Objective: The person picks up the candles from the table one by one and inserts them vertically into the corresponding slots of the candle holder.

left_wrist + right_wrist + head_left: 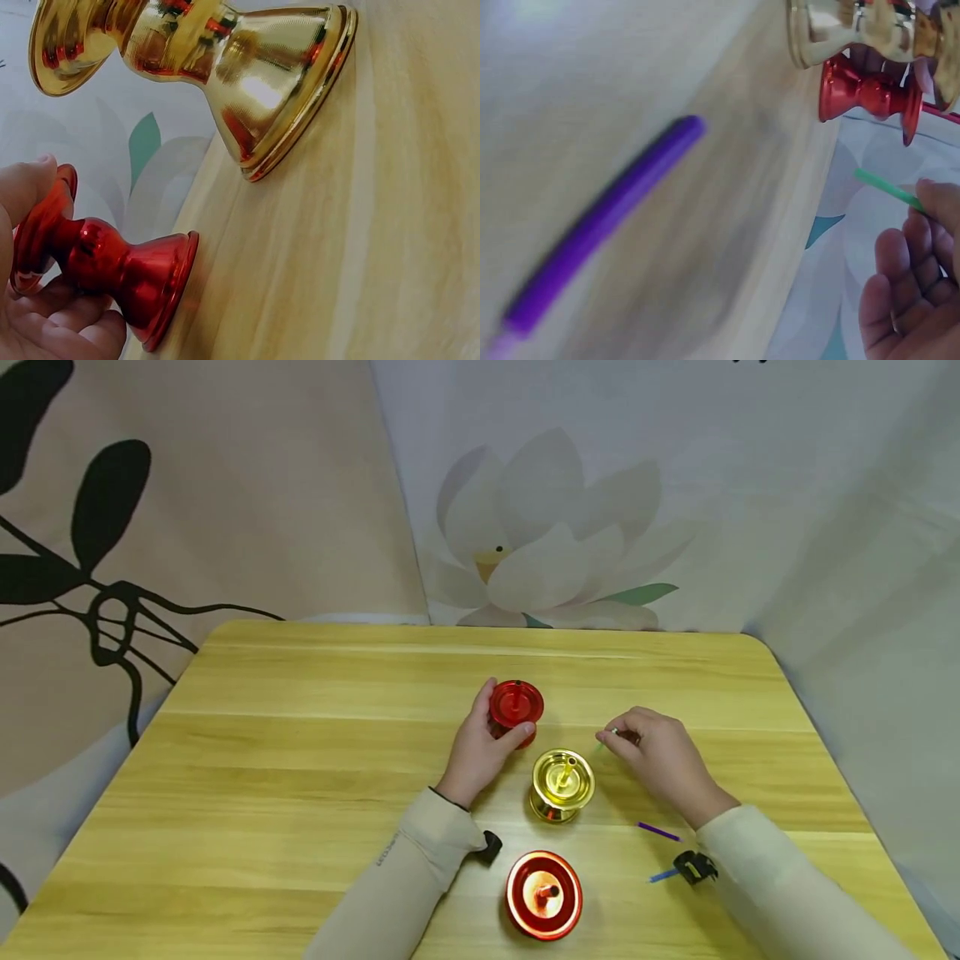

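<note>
My left hand [476,752] grips a shiny red candle holder [517,700], its thumb at the dish rim and its fingers behind the stem. In the left wrist view the holder's base is at the tabletop; whether it touches is unclear. Between my hands stands a gold candle holder [558,777], upright, a short tube rising from its dish. Another red candle holder [543,893] stands nearest me. To the right of the gold one, my right hand [663,756] pinches a thin green candle [885,187] between thumb and forefinger, above the table and apart from the holders.
A purple candle [659,832] and a blue candle [663,877] lie below my right hand, the blue one partly covered by a black wrist piece [694,867]. The wooden table [300,760] ends at a printed cloth backdrop [562,510].
</note>
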